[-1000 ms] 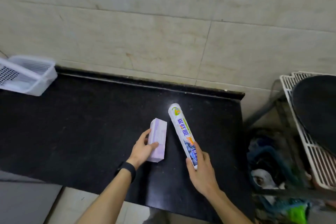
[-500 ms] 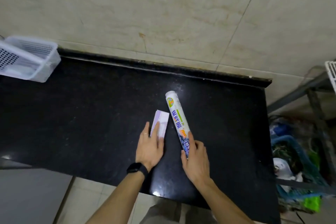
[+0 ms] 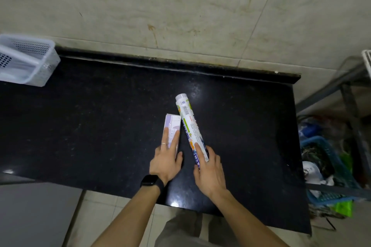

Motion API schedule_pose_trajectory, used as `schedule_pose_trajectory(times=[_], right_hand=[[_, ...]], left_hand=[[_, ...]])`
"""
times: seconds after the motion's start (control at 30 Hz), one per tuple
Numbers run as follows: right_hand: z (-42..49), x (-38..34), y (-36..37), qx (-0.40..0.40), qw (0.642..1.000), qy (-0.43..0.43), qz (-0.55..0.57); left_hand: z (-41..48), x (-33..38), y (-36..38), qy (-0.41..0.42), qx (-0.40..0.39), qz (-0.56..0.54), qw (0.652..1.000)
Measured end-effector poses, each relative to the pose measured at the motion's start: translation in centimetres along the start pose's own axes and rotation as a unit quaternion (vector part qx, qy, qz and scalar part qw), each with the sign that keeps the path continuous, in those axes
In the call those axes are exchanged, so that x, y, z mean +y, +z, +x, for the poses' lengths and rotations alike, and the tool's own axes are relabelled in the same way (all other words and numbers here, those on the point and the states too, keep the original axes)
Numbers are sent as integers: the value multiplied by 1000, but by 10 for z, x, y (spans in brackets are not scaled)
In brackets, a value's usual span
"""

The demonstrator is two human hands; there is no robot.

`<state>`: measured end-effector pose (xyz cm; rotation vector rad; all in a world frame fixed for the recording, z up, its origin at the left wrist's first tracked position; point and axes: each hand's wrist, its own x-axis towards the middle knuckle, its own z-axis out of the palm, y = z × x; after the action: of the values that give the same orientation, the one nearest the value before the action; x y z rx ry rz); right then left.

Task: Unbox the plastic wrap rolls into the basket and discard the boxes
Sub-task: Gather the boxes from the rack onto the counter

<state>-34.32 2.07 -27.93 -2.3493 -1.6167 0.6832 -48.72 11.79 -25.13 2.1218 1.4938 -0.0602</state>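
A pale purple box (image 3: 171,126) lies on the black countertop (image 3: 100,126) near its middle. My left hand (image 3: 167,158) rests flat on the box's near end, fingers spread along its top. Beside it on the right lies a long white printed plastic wrap roll (image 3: 188,124), barcode side up, angled away from me. My right hand (image 3: 207,166) grips the roll's near end, fingers over it. A white perforated basket (image 3: 43,66) stands at the counter's far left; its inside is mostly out of view.
A tiled wall runs behind the counter. To the right of the counter, on the floor, a blue crate (image 3: 325,166) holds mixed rubbish beside a metal rack (image 3: 345,86). A black watch is on my left wrist.
The roll has turned about its axis, so the barcode side now faces up. My left hand has flattened onto the box, which now lies close against the roll.
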Motion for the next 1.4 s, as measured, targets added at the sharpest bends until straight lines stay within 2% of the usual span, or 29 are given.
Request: schedule_pose_trajectory(times=[0.13, 0.23, 0.4, 0.57, 0.73, 0.87, 0.93, 1.03, 1.17, 1.3, 1.4], right_hand=[[3, 4, -13, -59, 998, 2, 14], [1, 10, -44, -85, 995, -3, 54], [-15, 55, -135, 36, 995, -60, 66], [-43, 127, -253, 146, 987, -62, 13], [-84, 212, -351, 311, 950, -24, 25], [-114, 291, -397, 364, 929, 60, 25], [-124, 326, -411, 394, 913, 105, 15], [-126, 368, -424, 399, 898, 187, -18], [-115, 402, -427, 320, 906, 275, 4], [-107, 416, -417, 322, 906, 272, 38], [-104, 422, -410, 356, 900, 251, 11]], left_hand=[[4, 4, -2, 4, -2, 61, 998], [2, 18, -11, 23, 36, 114, 993], [8, 83, -27, 90, 85, 121, 985], [20, 201, -38, 188, 126, 79, 971], [27, 346, -49, 306, 152, 46, 939], [19, 456, -47, 399, 177, 42, 899], [14, 498, -39, 427, 161, 45, 889], [10, 537, -16, 439, 114, 70, 889], [12, 555, 16, 413, 55, 116, 902], [16, 551, 38, 382, 13, 139, 914], [15, 543, 47, 383, 26, 143, 912]])
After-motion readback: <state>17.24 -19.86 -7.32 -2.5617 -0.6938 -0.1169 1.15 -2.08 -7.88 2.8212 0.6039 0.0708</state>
